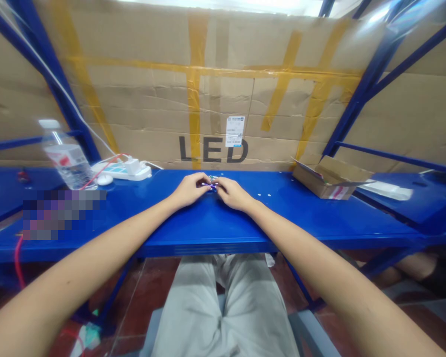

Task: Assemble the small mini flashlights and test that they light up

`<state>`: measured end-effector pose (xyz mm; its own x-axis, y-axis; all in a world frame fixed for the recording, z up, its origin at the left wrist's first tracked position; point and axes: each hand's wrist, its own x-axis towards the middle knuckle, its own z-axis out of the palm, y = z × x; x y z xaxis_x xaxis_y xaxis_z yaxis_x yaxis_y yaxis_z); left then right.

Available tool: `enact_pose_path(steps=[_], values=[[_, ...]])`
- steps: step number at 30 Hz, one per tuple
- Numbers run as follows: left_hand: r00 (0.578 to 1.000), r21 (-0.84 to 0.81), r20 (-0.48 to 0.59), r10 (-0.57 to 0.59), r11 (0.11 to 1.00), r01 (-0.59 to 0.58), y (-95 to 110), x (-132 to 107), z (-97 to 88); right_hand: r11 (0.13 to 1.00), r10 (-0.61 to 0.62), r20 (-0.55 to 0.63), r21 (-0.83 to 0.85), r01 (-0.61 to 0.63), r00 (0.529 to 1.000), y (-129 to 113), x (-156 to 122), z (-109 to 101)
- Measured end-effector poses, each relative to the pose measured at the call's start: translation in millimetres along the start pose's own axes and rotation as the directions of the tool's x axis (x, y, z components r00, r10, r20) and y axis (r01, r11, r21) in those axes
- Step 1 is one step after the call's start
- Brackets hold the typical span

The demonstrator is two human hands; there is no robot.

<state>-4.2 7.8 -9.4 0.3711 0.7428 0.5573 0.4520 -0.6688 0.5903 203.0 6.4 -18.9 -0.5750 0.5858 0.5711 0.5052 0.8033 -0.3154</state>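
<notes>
Over the middle of the blue table (208, 218), my left hand (190, 189) and my right hand (233, 193) meet with fingers curled inward. Both pinch a small shiny purple-blue object (212, 187) between their fingertips. A glint of silver and green shows just behind it. The fingers cover much of the object, and it is too small and blurred for me to name its kind. Both forearms reach in from the lower corners, with the wrists close to the tabletop.
A water bottle (67, 158), a white power strip (128, 170) with plugs and a blurred-out patch (59, 215) are at left. An open cardboard box (329, 181) stands at right. Behind rises a large taped carton (152, 109) marked LED, framed by blue posts (371, 94).
</notes>
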Motion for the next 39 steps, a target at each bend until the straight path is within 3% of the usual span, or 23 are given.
enact_pose_path(steps=[5, 16, 19, 23, 27, 31, 39], values=[[0.995, -0.200, -0.016, -0.097, 0.975, 0.092, -5, 2, 1.8, 0.994, -0.037, 0.013, -0.101, 0.038, 0.999, -4, -2, 1], [0.987, -0.338, -0.006, -0.162, 0.929, 0.150, 0, 2, 3.0, 0.916, 0.002, 0.097, -0.400, 0.037, 0.995, -15, 1, -1], [0.966, -0.495, 0.058, -0.252, 0.833, 0.247, 1, 4, 0.1, 0.901, 0.010, 0.106, -0.431, 0.037, 0.994, -18, 1, -2], [0.910, -0.646, 0.282, -0.302, 0.642, 0.413, -2, 6, -7.7, 0.892, -0.030, 0.128, -0.444, 0.085, 0.991, -22, 0, -2], [0.895, -0.710, 0.332, -0.298, 0.545, 0.445, -6, 5, -11.4, 0.880, -0.035, 0.163, -0.462, 0.107, 0.986, -27, -1, -1], [0.891, -0.749, 0.335, -0.306, 0.488, 0.449, -4, 4, -10.4, 0.868, 0.014, 0.215, -0.488, 0.095, 0.977, -34, 0, -3], [0.875, -0.730, 0.386, -0.291, 0.484, 0.483, 1, 2, -9.3, 0.866, 0.052, 0.213, -0.497, 0.062, 0.976, -37, 0, -1]])
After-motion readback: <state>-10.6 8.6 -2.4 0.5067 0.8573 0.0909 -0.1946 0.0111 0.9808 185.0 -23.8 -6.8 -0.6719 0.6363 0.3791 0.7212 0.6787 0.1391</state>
